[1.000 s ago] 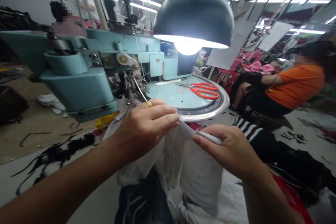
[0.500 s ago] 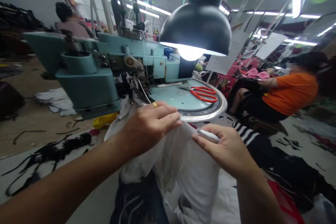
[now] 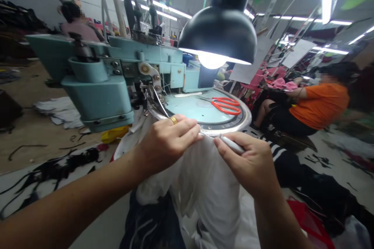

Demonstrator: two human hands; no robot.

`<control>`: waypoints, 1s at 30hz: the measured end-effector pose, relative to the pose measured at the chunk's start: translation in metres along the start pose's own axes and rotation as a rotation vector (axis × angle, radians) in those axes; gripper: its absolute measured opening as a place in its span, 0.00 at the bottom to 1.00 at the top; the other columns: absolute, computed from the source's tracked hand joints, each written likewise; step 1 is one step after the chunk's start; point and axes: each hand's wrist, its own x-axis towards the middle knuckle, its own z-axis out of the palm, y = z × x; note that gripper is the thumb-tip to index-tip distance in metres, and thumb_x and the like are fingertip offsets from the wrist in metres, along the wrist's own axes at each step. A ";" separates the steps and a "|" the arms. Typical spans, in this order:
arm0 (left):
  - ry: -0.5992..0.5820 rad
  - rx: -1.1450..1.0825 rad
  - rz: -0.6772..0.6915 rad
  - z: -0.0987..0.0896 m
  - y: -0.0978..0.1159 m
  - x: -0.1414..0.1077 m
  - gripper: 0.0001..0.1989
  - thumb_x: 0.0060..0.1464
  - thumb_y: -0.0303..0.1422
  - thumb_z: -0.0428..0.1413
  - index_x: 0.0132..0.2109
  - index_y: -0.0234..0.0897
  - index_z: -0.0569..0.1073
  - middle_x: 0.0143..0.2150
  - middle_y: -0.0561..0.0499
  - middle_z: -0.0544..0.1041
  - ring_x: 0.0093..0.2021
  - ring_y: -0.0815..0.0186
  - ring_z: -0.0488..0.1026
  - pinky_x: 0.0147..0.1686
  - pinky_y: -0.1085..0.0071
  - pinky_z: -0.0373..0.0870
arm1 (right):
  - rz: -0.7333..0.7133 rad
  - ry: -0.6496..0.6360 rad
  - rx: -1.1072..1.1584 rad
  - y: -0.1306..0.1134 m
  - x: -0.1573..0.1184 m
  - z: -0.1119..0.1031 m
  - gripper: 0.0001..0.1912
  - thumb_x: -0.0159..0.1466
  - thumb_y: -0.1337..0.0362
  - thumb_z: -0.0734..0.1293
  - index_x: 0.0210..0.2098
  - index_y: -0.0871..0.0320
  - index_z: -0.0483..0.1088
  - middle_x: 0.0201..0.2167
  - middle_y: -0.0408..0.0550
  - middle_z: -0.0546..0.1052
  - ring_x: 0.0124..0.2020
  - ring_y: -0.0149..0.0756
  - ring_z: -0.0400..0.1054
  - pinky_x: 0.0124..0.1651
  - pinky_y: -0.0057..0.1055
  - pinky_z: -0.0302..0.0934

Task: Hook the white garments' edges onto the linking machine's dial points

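My left hand [image 3: 171, 138], a gold ring on one finger, pinches the upper edge of a white fabric piece [image 3: 189, 179] at the toothed rim of a round dial [image 3: 245, 118]. The fabric drapes from the rim down over my lap. My right hand [image 3: 251, 159] is closed round a tool with a thick pale handle [image 3: 232, 144]. Its thin shaft points left along the rim, close to my left fingertips. Whether the tip touches the fabric is too small to tell. Red-handled scissors [image 3: 226, 105] lie on the dial's pale blue top, beside a flat white strip [image 3: 188, 94].
The blue-green machine head [image 3: 99, 93] stands to the left, and a lit black lamp [image 3: 219, 35] hangs above the dial. A person in orange [image 3: 321, 105] sits at the right. Dark clothing [image 3: 315, 183] and scraps [image 3: 55, 171] lie at both sides.
My right hand has moved slightly left and up, bringing the pale-handled tool closer to the rim and to my left fingers. The left hand keeps its pinch, barely shifted.
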 end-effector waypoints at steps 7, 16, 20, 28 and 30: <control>-0.018 -0.061 0.015 0.000 -0.004 0.000 0.06 0.61 0.27 0.58 0.44 0.30 0.77 0.44 0.42 0.81 0.41 0.59 0.78 0.41 0.63 0.79 | 0.053 0.009 0.044 0.000 0.001 0.004 0.07 0.62 0.63 0.70 0.32 0.58 0.80 0.28 0.45 0.81 0.30 0.36 0.73 0.35 0.29 0.64; -0.006 -0.068 0.010 0.003 -0.002 0.004 0.05 0.62 0.28 0.57 0.41 0.34 0.78 0.42 0.46 0.81 0.39 0.62 0.78 0.40 0.67 0.79 | 0.075 0.060 0.051 -0.001 0.002 0.007 0.06 0.60 0.62 0.71 0.31 0.58 0.79 0.27 0.45 0.81 0.29 0.36 0.73 0.33 0.28 0.64; -0.048 -0.031 0.033 0.001 -0.001 0.007 0.06 0.62 0.28 0.56 0.41 0.32 0.78 0.43 0.44 0.81 0.41 0.59 0.79 0.37 0.66 0.79 | 0.077 0.061 0.049 -0.001 0.004 0.009 0.05 0.60 0.63 0.71 0.31 0.58 0.79 0.27 0.44 0.81 0.28 0.35 0.73 0.32 0.27 0.64; -0.072 -0.111 -0.020 0.003 0.000 0.013 0.06 0.62 0.30 0.57 0.39 0.34 0.79 0.40 0.48 0.83 0.40 0.61 0.81 0.38 0.68 0.80 | 0.165 0.098 0.161 0.003 -0.001 -0.002 0.06 0.58 0.63 0.71 0.33 0.58 0.79 0.30 0.47 0.83 0.30 0.38 0.76 0.34 0.30 0.68; -0.049 -0.172 -0.065 0.004 -0.001 0.012 0.05 0.62 0.30 0.58 0.39 0.35 0.78 0.41 0.50 0.83 0.41 0.62 0.81 0.39 0.69 0.80 | 0.164 0.093 0.172 0.002 -0.003 -0.003 0.06 0.57 0.64 0.71 0.34 0.58 0.80 0.30 0.47 0.83 0.31 0.39 0.76 0.34 0.30 0.68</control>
